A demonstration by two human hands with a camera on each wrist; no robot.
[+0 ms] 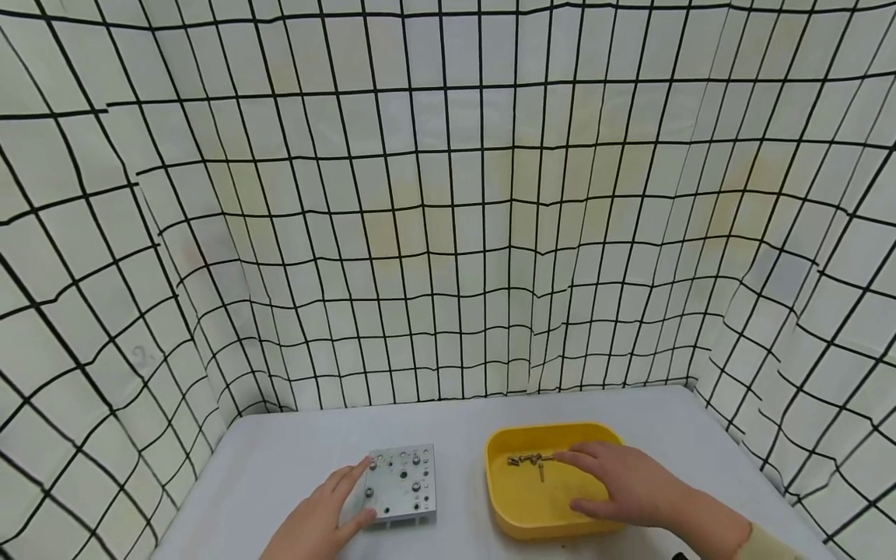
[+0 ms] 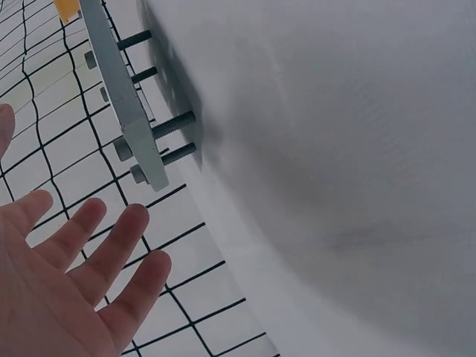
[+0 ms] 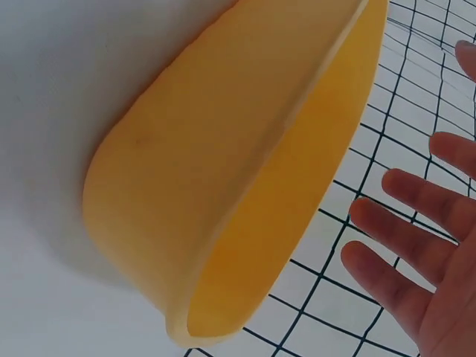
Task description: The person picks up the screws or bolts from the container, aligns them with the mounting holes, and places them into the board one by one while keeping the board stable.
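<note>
A square metal plate [image 1: 400, 486] with holes and several bolts lies on the table left of centre. In the left wrist view the plate [image 2: 125, 97] is seen edge-on, its bolt shanks [image 2: 175, 125] poking out underneath toward the table. My left hand [image 1: 324, 509] is at the plate's left edge, fingers spread and fairly straight, gripping nothing. Over the right side of a yellow bin [image 1: 518, 519] hovers my right hand [image 1: 626, 482], fingers extended and holding nothing. Several small screws [image 1: 535, 459] lie on the bin floor, just left of the right fingertips.
A white table [image 1: 294, 443] carries the plate and bin. White walls with a black grid [image 1: 448, 233] enclose it at the back and both sides. A small dark object [image 1: 679, 556] shows at the bottom edge, below the right forearm.
</note>
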